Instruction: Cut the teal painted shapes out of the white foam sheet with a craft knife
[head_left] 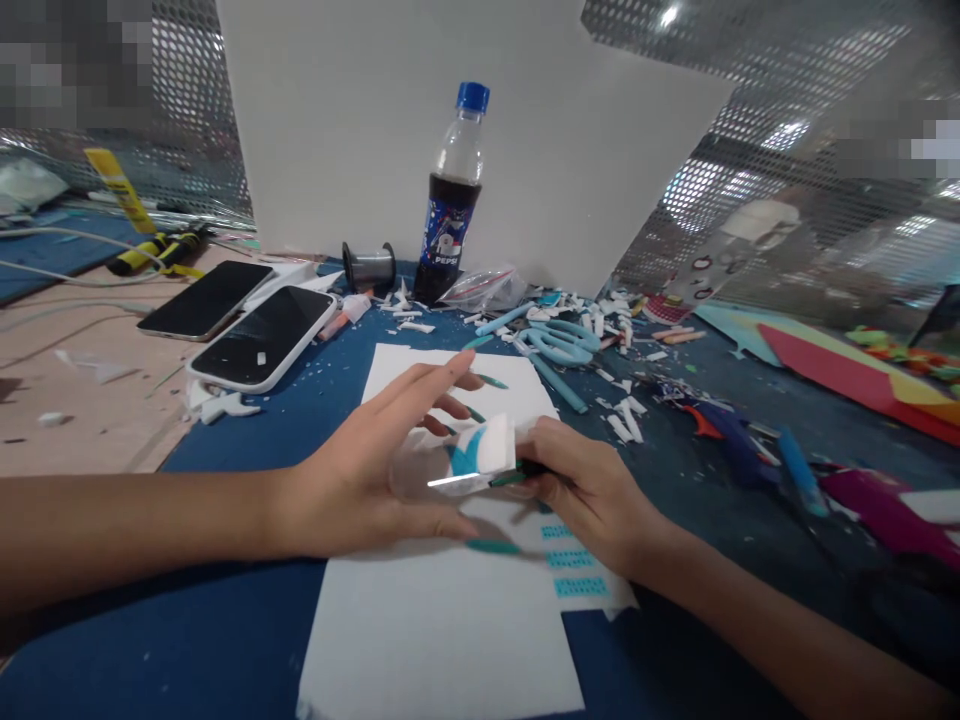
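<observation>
My left hand point(375, 470) reaches in from the left, fingers stretched out, cradling a small clear plastic piece with white and blue parts point(465, 455) between thumb and fingers. My right hand point(585, 485) is closed around a dark green-tipped tool point(517, 474) whose tip touches that piece. Both hands hover over a white sheet point(442, 610) that lies on the blue mat point(225, 620). Three small blue dotted rectangles point(570, 560) sit on the sheet just below my right hand.
Two phones point(259, 335) lie at the left. A Pepsi bottle point(452, 200) stands at the back before a white board, with light blue scissors point(559, 342), a wire spool point(369, 266) and white scraps nearby. Coloured paper point(847, 375) and pens point(799, 470) lie on the right.
</observation>
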